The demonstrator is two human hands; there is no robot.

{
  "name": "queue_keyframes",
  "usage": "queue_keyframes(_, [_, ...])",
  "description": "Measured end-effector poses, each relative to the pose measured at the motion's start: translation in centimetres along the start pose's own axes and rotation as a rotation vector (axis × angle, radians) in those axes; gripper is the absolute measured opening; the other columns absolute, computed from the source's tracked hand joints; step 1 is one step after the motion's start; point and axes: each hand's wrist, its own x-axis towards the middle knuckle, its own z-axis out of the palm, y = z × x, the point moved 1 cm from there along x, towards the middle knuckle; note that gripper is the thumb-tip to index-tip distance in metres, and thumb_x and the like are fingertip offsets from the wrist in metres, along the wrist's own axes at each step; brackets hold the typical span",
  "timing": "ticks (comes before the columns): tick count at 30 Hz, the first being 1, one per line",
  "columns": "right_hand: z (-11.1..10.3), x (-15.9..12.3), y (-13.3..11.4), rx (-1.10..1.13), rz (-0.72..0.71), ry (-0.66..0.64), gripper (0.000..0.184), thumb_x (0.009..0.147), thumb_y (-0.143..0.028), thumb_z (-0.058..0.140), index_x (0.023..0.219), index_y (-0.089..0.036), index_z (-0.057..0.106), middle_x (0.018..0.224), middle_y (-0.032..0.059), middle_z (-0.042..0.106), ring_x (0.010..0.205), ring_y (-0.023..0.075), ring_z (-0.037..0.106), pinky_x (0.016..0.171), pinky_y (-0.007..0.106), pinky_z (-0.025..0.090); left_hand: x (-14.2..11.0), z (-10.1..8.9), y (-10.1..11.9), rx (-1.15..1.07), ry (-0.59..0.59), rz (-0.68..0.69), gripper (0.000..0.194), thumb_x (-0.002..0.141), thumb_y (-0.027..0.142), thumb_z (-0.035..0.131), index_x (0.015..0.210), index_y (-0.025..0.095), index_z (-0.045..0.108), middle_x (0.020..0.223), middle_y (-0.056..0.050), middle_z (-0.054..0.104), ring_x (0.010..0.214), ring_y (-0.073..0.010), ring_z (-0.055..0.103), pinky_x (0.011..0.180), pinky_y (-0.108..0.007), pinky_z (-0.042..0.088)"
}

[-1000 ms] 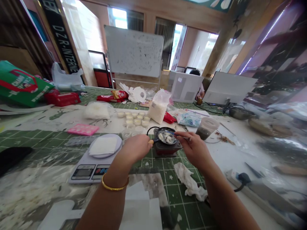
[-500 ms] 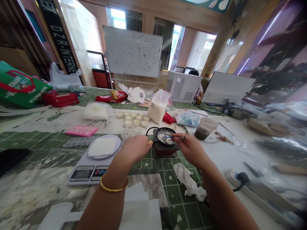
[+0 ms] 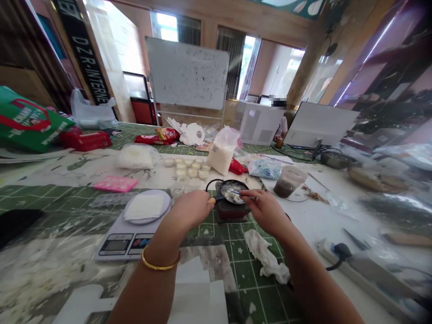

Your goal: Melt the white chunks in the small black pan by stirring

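Note:
A small black pan (image 3: 225, 186) holding white lumps sits on a dark red burner (image 3: 232, 210) in the middle of the table. My left hand (image 3: 191, 210) is closed round the pan's handle on the pan's left side. My right hand (image 3: 264, 208) pinches a thin metal stirring tool (image 3: 243, 194) whose tip lies among the white lumps in the pan. A gold bangle (image 3: 160, 262) circles my left wrist.
A digital scale (image 3: 132, 234) with white paper stands left of the burner. A crumpled tissue (image 3: 266, 256) lies near my right forearm. Behind are several small filled cups (image 3: 189, 167), a bag of white granules (image 3: 222, 152), a lidded tub (image 3: 287, 181) and a power strip (image 3: 337, 251).
My right hand has slid a little left and away, moving the tool's tip across the pan. My left hand has kept its hold on the handle.

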Motion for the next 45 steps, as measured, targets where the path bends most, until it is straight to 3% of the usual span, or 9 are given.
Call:
queue_keyframes(4, [-0.3,-0.2,-0.1,-0.022,0.007,0.08,0.031,0.086,-0.034,0.039,0.101,-0.023,0.064,0.091,0.0054,0.067,0.087,0.0186,0.059,0.079,0.031,0.041,-0.1,0.0,0.0,-0.006,-0.003,0.003,0.042,0.084,0.044,0.028,0.074,0.018,0.059,0.081,-0.009,0.065,0.066,-0.0183,0.058,0.053,-0.026,0.034])
queue_keyframes(9, [-0.5,-0.5,-0.3,-0.024,-0.017,0.017,0.03,0.086,-0.033,0.04,0.098,-0.022,0.065,0.088,0.0058,0.068,0.086,0.0191,0.059,0.078,0.032,0.041,-0.2,-0.1,0.1,-0.017,0.002,0.0,0.042,0.084,0.045,0.029,0.074,0.017,0.059,0.079,-0.009,0.065,0.065,-0.0179,0.058,0.052,-0.026,0.034])
queue_keyframes(13, [-0.8,-0.6,-0.1,0.024,0.014,0.135,0.03,0.086,-0.036,0.039,0.099,-0.023,0.064,0.09,0.0045,0.067,0.087,0.0185,0.059,0.078,0.031,0.042,-0.1,0.0,0.0,-0.008,0.005,-0.006,0.041,0.084,0.044,0.029,0.074,0.018,0.06,0.082,-0.01,0.066,0.067,-0.0182,0.059,0.055,-0.026,0.035])
queue_keyframes(17, [-0.8,-0.6,-0.2,0.0,0.016,0.047,0.029,0.086,-0.034,0.039,0.094,-0.022,0.065,0.086,0.005,0.067,0.084,0.019,0.059,0.077,0.031,0.042,0.0,0.0,0.1,0.002,-0.002,-0.006,0.042,0.084,0.044,0.029,0.075,0.018,0.06,0.084,-0.01,0.066,0.068,-0.0187,0.059,0.055,-0.026,0.036])
queue_keyframes(22, [-1.2,-0.7,-0.3,0.046,0.051,0.148,0.03,0.086,-0.037,0.039,0.095,-0.023,0.064,0.087,0.0037,0.068,0.083,0.0181,0.06,0.075,0.029,0.042,-0.1,0.0,0.1,0.006,0.002,0.004,0.042,0.084,0.043,0.028,0.074,0.018,0.06,0.082,-0.01,0.066,0.066,-0.0184,0.058,0.053,-0.026,0.034])
queue_keyframes(26, [-1.0,-0.7,-0.4,0.028,0.034,0.054,0.029,0.085,-0.036,0.04,0.093,-0.022,0.065,0.084,0.0043,0.067,0.081,0.0186,0.061,0.073,0.029,0.043,0.0,0.1,0.0,-0.002,-0.005,-0.008,0.042,0.084,0.044,0.028,0.075,0.018,0.06,0.083,-0.01,0.066,0.067,-0.0179,0.058,0.054,-0.026,0.035])
queue_keyframes(30, [-1.1,-0.8,-0.4,0.069,0.068,0.119,0.028,0.086,-0.037,0.04,0.095,-0.023,0.063,0.086,0.0037,0.068,0.082,0.018,0.061,0.074,0.029,0.043,0.0,0.1,0.0,-0.003,-0.006,-0.004,0.042,0.084,0.044,0.028,0.076,0.018,0.06,0.081,-0.009,0.066,0.066,-0.0184,0.058,0.055,-0.026,0.035])
queue_keyframes(34, [-1.0,-0.9,-0.4,0.034,0.038,0.05,0.028,0.085,-0.036,0.04,0.093,-0.023,0.064,0.085,0.0044,0.067,0.083,0.0189,0.061,0.074,0.029,0.043,-0.1,0.0,0.1,-0.001,0.002,0.003,0.04,0.084,0.042,0.029,0.073,0.018,0.059,0.077,-0.009,0.064,0.063,-0.017,0.056,0.053,-0.026,0.033])
queue_keyframes(45, [-1.1,-0.8,-0.5,0.067,0.067,0.068,0.028,0.085,-0.036,0.04,0.094,-0.022,0.063,0.084,0.0039,0.068,0.082,0.0184,0.061,0.074,0.028,0.043,-0.1,-0.1,0.1,0.0,-0.015,-0.005,0.042,0.084,0.044,0.028,0.075,0.018,0.06,0.08,-0.009,0.065,0.063,-0.0179,0.056,0.053,-0.026,0.034])
